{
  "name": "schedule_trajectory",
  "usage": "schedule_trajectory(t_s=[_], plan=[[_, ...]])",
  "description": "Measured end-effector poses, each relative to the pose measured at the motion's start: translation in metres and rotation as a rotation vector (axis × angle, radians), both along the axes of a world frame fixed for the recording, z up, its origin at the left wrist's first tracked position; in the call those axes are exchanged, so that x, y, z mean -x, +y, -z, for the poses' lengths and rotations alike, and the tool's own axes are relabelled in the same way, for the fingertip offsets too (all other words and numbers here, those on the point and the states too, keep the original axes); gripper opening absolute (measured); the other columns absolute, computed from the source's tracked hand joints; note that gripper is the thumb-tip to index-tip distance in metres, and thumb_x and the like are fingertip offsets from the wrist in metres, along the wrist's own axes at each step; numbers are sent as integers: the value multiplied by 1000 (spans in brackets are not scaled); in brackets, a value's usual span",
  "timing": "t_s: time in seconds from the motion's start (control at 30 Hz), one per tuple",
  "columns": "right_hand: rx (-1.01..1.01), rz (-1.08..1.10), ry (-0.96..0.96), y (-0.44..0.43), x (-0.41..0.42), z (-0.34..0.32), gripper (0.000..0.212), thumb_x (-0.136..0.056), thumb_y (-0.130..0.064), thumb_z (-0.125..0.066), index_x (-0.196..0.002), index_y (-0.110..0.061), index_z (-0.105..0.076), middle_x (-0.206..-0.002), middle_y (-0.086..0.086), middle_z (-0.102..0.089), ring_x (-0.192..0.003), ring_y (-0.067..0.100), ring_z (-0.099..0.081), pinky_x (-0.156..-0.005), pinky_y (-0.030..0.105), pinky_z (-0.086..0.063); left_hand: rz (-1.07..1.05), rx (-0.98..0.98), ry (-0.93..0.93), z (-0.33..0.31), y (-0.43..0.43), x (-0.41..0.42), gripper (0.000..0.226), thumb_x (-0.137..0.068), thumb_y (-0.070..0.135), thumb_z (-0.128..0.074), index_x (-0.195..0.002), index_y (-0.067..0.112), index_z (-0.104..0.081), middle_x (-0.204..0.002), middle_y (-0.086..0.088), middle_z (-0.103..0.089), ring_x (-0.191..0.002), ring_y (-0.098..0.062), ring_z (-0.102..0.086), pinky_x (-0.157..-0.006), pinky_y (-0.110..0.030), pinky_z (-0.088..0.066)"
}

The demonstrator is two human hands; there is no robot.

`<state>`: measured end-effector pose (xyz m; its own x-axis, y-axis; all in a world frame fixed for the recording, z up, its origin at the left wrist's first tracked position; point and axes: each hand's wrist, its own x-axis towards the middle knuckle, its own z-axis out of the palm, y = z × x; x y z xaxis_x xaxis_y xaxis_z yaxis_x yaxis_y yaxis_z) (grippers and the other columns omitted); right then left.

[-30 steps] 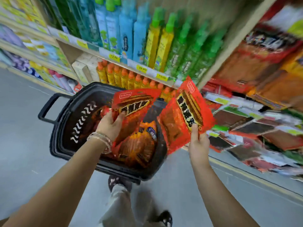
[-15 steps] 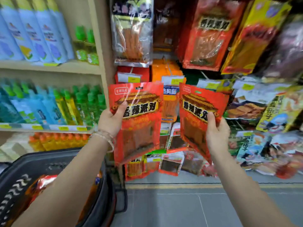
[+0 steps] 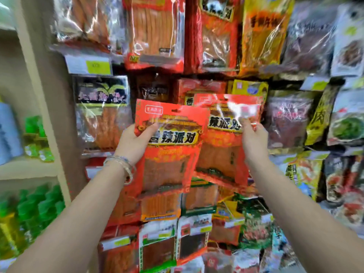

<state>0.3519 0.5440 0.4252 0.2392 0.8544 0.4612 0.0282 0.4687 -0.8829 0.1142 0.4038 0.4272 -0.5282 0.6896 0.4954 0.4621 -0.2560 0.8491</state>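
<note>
**Two red pouches going up to the snack rack**

A shop display of hanging snack packs (image 3: pixel 155 32) is filling the view to the right of a beige shelf post (image 3: pixel 37 107), and green bottles (image 3: pixel 39 205) are standing to the left of that post.

Right of the post, at mid height, the left hand (image 3: pixel 134 142) is gripping the left pouch (image 3: pixel 169 154) by its upper left corner, with the thumb lying across the printed front and bangles (image 3: pixel 122 164) sitting on the wrist. Farther right of the post, the right hand (image 3: pixel 254 140) is pinching the right pouch (image 3: pixel 224 154) near its upper right edge. Both pouches are hanging below the hands, and the left one is overlapping the other's near edge.

These are looking like light, flat film bags: floppy, glossy and probably slippery, with soft strips inside that could crease. The stiffer sealed header by the hang hole is seeming the safest place to hold, pinched firmly and not squeezed across the clear window.
</note>
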Motion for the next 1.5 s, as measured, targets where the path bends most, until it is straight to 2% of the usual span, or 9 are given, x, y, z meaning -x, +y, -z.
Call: schedule_trajectory(t_s=[0.13,0.27,0.4,0.73,0.97,1.07,1.23,1.37,1.5], plan=[[0,-89,128,32,17,-36,47,-92,-40,-54,-119,-2,-58,-99,-4,-57,-97,11,-45,-84,26,-37,56,-30,-15,-12,32,10,25,-83,44,-64,-60,35,-68,-56,17,-65,-61,-5,-62,-62,-24,-49],[23,-187,125,57,31,-58,26,-93,-36,-54,-97,-13,-64,-91,-7,-63,-93,16,-57,-87,32,-46,153,-82,-58,-20,52,12,21,-84,38,-65,-65,46,-69,-65,17,-70,-61,-2,-67,-54,-16,-51],[96,-230,74,79,38,-68,22,-91,-40,-55,-89,-18,-58,-89,-4,-59,-94,20,-55,-81,31,-43,180,-47,-125,-23,68,12,9,-80,43,-67,-72,44,-71,-80,4,-74,-77,-21,-71,-73,-38,-57],[168,-319,39,116,40,-57,46,-87,-39,-58,-119,-6,-56,-129,11,-57,-117,28,-53,-95,38,-40,179,-66,-168,-24,96,-7,11,-83,40,-66,-75,43,-71,-81,5,-74,-75,-18,-72,-69,-37,-58],[26,-242,-54,124,35,-48,46,-90,-40,-59,-124,-9,-54,-119,4,-58,-104,17,-56,-83,26,-44,155,-83,-194,-27,102,-28,17,-86,33,-65,-72,38,-73,-79,4,-74,-72,-18,-71,-57,-27,-57],[-164,-112,-27,119,29,-43,39,-89,-34,-63,-120,-14,-51,-113,-3,-52,-105,11,-51,-93,24,-39,149,-104,-191,-29,103,-34,19,-86,33,-63,-72,41,-72,-79,5,-74,-73,-17,-71,-57,-27,-57],[-67,-517,94,98,25,-36,31,-78,-56,-59,-92,-29,-62,-98,-11,-66,-93,7,-62,-89,32,-48,174,-115,-202,-32,114,-53,8,-82,37,-66,-78,40,-72,-83,3,-74,-79,-20,-71,-76,-43,-58],[13,-579,122,98,15,-46,73,-75,-54,-69,-133,-12,-50,-136,8,-54,-124,24,-52,-106,48,-40,68,-173,-83,-35,128,-67,22,-80,29,-70,-102,28,-64,-108,-2,-68,-94,-15,-65,-93,-44,-50],[-149,-449,6,102,2,-59,19,-87,-36,-65,-92,-18,-66,-99,4,-69,-96,19,-62,-94,46,-47,-83,-232,263,-49,131,-71,70,-87,22,-63,-145,21,-25,-143,4,-31,-131,-10,-35,-110,-30,-28]])
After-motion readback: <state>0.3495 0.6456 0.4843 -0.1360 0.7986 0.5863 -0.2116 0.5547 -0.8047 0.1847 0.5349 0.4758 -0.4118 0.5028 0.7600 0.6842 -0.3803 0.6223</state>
